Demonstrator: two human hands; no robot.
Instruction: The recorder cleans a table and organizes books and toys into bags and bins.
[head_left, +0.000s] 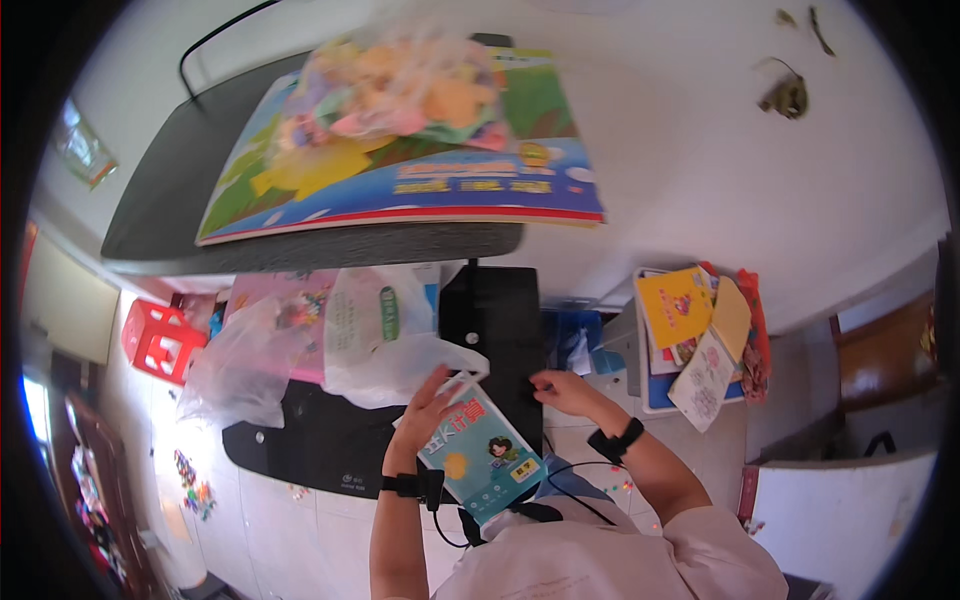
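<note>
A teal workbook (491, 457) with a cartoon figure and writing on its cover lies aslant at the black table's (495, 307) front edge, its lower end close to my shirt. My left hand (427, 412) is over the workbook's upper left edge, fingertips beside a white plastic bag (390, 360); whether it grips the workbook is hidden. Right of the workbook, my right hand (568, 393) hovers by the table's right side, fingers loosely bent, with nothing visible in them. A pink book or board (251, 296) lies partly under the white bag and a clear plastic bag (240, 367).
Above the table, a dark shelf (165, 187) carries large colourful books (480, 187) and a bag of pastel pieces (405, 94). A bin (651, 382) of books and papers stands right. A red plastic stool (161, 341) and scattered small pieces (195, 487) are left on the floor.
</note>
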